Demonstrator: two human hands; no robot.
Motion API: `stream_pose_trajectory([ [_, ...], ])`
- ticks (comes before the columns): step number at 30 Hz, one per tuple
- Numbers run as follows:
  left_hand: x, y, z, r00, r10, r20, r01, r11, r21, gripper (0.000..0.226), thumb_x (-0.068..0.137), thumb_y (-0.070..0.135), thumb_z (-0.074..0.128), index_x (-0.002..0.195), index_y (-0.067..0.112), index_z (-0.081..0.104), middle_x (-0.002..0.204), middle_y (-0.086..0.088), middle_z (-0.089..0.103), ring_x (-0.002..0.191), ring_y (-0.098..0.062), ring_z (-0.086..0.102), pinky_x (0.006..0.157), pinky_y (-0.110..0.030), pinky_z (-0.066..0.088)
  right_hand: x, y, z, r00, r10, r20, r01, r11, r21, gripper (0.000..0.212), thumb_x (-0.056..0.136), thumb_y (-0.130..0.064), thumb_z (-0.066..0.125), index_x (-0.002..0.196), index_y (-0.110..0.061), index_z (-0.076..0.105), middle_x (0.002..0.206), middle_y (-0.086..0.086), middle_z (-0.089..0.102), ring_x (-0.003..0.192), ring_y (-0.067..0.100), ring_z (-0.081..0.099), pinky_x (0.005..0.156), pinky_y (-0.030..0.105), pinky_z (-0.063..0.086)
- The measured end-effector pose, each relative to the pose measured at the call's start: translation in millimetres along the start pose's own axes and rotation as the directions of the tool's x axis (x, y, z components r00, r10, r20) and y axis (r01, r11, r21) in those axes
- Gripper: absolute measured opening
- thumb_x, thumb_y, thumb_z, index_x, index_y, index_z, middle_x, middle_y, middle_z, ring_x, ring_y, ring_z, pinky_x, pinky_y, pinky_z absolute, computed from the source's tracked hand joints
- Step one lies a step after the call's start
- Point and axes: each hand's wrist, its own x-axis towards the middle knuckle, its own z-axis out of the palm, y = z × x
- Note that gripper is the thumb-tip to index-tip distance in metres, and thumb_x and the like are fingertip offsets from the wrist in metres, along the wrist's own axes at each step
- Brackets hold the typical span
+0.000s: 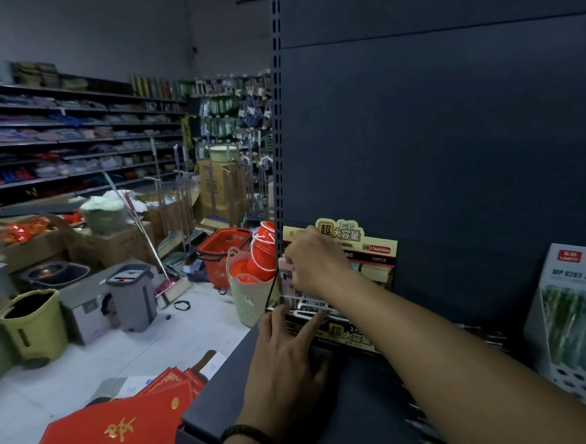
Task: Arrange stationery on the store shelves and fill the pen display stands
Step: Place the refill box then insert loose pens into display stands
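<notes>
A yellow-and-black cardboard display stand (372,250) with slotted white tiers stands at the left end of the dark shelf (353,397). My right hand (316,264) reaches across to its upper left corner and pinches a small pink pack (284,264) over the top tier. My left hand (287,352) rests on the shelf with straight fingers touching the stand's front edge. A second stand, white with green pens (570,328), sits at the far right. Loose pens (423,425) lie blurred on the shelf under my right forearm.
Left of the shelf, a pale basket (245,298) holds stacked orange buckets (264,251); a red shopping basket (219,248) is behind it. Red boxes (128,421) lie below the shelf edge. Mop buckets (33,322), cartons and stocked shelving (77,140) crowd the floor.
</notes>
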Motion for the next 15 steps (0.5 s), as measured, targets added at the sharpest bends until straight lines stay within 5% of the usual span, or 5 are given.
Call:
stream_pose_trajectory([
  [6, 0, 0, -1, 1.0, -0.005, 0.003, 0.005, 1.0, -0.023, 0.074, 0.088, 0.063, 0.053, 0.156, 0.054, 0.024, 0.158, 0.0, 0.021, 0.148, -0.024, 0.015, 0.122, -0.038, 0.033, -6, 9, -13, 0.986, -0.011, 0.163, 0.013, 1.0, -0.008, 0.031, 0.092, -0.023, 0.067, 0.122, -0.02, 0.073, 0.13, 0.004, 0.058, 0.127, 0.027, 0.048, 0.107, 0.046, 0.047],
  [9, -1, 1, -3, 1.0, -0.019, 0.002, 0.019, 0.998, -0.056, 0.077, 0.084, 0.057, 0.059, 0.154, 0.053, 0.029, 0.158, 0.001, 0.022, 0.148, -0.023, 0.016, 0.121, -0.037, 0.036, -23, 15, -30, 0.997, 0.007, 0.074, -0.015, 0.993, 0.115, 0.04, 0.095, -0.021, 0.063, 0.134, -0.02, 0.065, 0.129, 0.001, 0.055, 0.125, 0.022, 0.046, 0.108, 0.044, 0.045],
  [15, -4, 3, -12, 0.995, 0.013, -0.098, -0.021, 0.997, -0.081, 0.056, 0.083, 0.041, 0.07, 0.136, 0.029, 0.056, 0.136, -0.003, 0.047, 0.127, -0.027, 0.041, 0.106, -0.043, 0.048, -125, 54, -78, 0.988, 0.153, 0.017, -0.152, 0.951, 0.269, 0.016, 0.094, -0.03, 0.065, 0.107, -0.027, 0.075, 0.111, -0.008, 0.066, 0.108, 0.014, 0.058, 0.096, 0.038, 0.052],
])
